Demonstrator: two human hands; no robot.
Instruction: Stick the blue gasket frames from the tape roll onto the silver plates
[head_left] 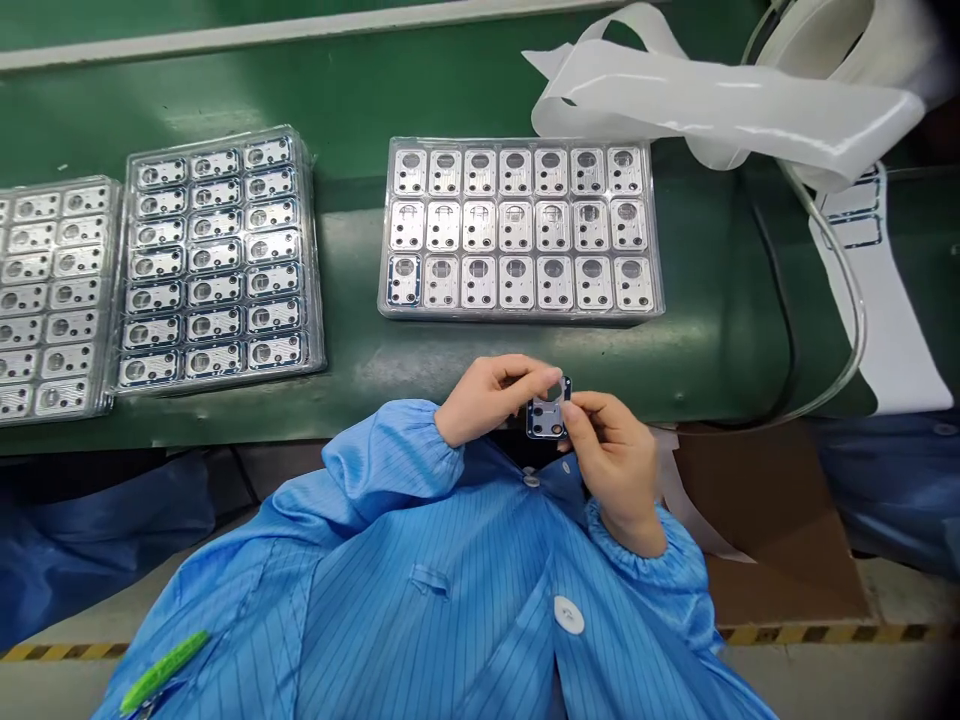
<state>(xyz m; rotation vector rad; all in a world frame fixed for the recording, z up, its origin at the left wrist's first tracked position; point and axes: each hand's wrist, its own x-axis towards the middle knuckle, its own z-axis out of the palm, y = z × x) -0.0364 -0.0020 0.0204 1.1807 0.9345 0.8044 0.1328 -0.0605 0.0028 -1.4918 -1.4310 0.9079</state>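
Between my two hands, close to my chest at the table's front edge, is a small silver metal plate (547,418) with a blue border, a large round hole and smaller holes. My right hand (615,455) pinches its right edge between thumb and fingers. My left hand (499,395) has its fingers closed at the plate's upper edge, with the thumb and fingertip on it. Beyond them lies a clear plastic tray (521,312) with rows of similar silver plates. Its front left plate (403,280) shows a blue border; the others look plain silver.
To the left stand a stack of clear trays (315,340) with blue-bordered plates and another tray (109,300) at the edge. White backing strip (720,100) curls from a roll (817,40) at the back right. A cable (780,290) and clear tube (859,320) hang nearby.
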